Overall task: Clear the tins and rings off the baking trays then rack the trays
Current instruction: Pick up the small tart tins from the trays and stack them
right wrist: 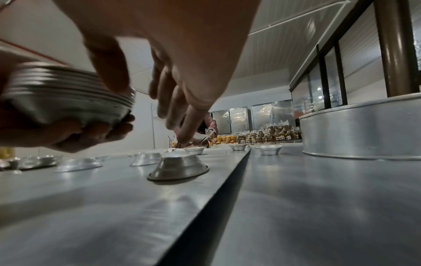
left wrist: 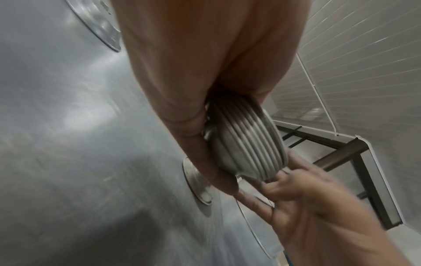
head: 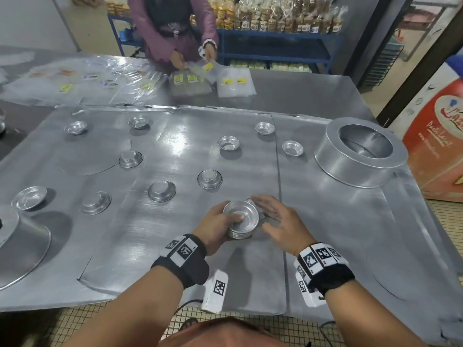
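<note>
My left hand grips a nested stack of small round tins, thumb laid inside the top one, above the middle baking tray. The stack's ribbed rims show close up in the left wrist view and again as the stack in the right wrist view. My right hand hovers just right of the stack with fingers spread and nothing in it. Several loose small tins lie on the trays; the nearest upside-down tin is just beyond my hands. A large ring stands on the right tray.
A big upturned tin sits at the left edge. Beyond the trays a person handles plastic bags on the table. Shelves of packed biscuits stand behind. An orange sack leans at the right.
</note>
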`<state>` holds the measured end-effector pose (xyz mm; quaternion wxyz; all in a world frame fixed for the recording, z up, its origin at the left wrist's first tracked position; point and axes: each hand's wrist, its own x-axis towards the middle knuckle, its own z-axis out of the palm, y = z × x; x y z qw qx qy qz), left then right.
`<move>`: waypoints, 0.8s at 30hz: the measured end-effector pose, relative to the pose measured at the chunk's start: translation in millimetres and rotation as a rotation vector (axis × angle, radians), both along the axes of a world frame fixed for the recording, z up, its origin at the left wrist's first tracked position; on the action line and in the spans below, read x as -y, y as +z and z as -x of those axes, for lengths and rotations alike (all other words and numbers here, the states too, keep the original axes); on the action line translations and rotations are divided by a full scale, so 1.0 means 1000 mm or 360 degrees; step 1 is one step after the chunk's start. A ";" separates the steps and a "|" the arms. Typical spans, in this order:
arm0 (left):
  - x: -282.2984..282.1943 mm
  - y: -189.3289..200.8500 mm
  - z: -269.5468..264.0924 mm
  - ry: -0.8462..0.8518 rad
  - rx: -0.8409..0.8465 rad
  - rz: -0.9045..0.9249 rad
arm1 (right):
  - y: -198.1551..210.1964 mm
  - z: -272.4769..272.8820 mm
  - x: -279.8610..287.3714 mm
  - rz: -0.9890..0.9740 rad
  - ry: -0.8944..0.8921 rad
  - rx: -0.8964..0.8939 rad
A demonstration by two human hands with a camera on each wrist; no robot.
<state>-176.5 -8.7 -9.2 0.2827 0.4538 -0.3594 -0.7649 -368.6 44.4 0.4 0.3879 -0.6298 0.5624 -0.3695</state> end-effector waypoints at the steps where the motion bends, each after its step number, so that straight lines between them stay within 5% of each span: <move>1: 0.000 -0.001 -0.003 0.0017 0.0012 0.0002 | -0.003 0.001 0.006 -0.0026 -0.0057 -0.0122; 5: -0.002 0.004 -0.014 0.0067 0.0061 0.0019 | -0.011 0.001 0.030 -0.0108 -0.0232 -0.0725; 12: -0.003 0.009 -0.030 0.0131 0.0161 0.0021 | -0.039 -0.002 0.055 -0.0215 -0.0200 -0.1067; 20: -0.004 0.013 -0.040 0.0168 0.0212 0.0010 | -0.032 -0.009 0.056 -0.0095 -0.0408 -0.1009; 24: -0.002 0.012 -0.041 0.0179 0.0183 -0.0050 | -0.017 -0.016 0.052 -0.0070 -0.0571 -0.0669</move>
